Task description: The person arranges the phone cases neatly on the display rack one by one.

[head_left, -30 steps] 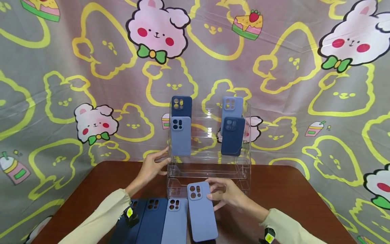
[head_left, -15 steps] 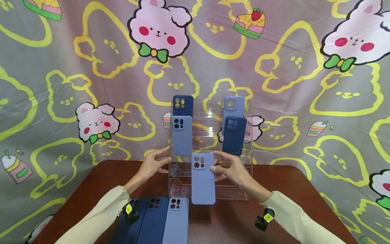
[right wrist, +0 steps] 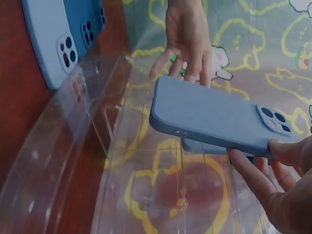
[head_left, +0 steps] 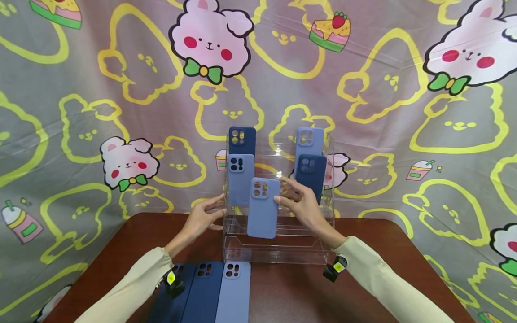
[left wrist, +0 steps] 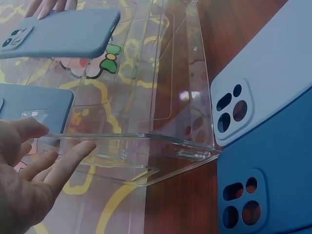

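Light-blue phone case point(head_left: 263, 215) in the right grip point(head_left: 302, 205), pinched at its two-o'clock edge; left grip point(head_left: 203, 218) loosely spread, perhaps touching the clear rack point(head_left: 278, 256) on its nine-o'clock side.

Head view's fwd/down, wrist views nearer, all incl. rack point(head_left: 282, 251).

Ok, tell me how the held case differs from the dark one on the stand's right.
The held case is pale blue; the dark case is navy. The right hand pinches the held case, while the dark case sits in the clear stand. Both show camera openings at upper left in the head view.
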A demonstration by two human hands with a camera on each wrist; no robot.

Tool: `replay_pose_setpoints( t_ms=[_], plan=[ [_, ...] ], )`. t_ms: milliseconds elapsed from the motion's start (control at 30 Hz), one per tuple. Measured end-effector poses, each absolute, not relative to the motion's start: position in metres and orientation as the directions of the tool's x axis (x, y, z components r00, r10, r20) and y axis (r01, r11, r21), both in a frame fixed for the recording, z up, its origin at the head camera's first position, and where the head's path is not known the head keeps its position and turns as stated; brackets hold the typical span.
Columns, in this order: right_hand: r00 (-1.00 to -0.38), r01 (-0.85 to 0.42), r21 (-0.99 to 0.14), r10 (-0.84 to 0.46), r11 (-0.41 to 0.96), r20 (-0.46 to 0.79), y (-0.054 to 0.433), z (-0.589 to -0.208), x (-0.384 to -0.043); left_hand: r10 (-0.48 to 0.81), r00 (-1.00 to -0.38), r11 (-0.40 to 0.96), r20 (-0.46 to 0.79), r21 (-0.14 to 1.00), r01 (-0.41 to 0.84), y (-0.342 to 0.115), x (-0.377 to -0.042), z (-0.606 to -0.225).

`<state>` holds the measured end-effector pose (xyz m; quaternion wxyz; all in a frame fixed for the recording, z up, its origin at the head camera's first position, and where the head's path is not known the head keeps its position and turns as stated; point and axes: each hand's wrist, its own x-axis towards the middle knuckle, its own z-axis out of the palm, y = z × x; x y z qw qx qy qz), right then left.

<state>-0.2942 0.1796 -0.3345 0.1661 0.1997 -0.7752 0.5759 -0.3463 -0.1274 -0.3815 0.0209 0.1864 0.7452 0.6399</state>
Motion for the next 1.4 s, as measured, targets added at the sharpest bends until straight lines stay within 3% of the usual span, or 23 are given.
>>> replay_pose_setpoints(
  t_ms=[600,867,1400],
  plan=[
    [-0.813,-0.581,-0.791,-0.084,0.191,0.576,0.165,-0.345,-0.332,0.305,-0.928,0.103,0.213,0.962,0.255,-0.125,-0.346,-0.387],
    [-0.783,-0.617,-0.744,-0.106,0.258,0.613,0.153,-0.354,-0.341,0.306,-0.927,0.098,0.216,0.962,0.256,-0.126,-0.346,-0.388],
    [-0.793,-0.606,-0.757,-0.105,0.245,0.601,0.132,-0.373,-0.345,0.303,-0.922,0.092,0.242,0.955,0.281,-0.129,-0.347,-0.39]
  ],
)
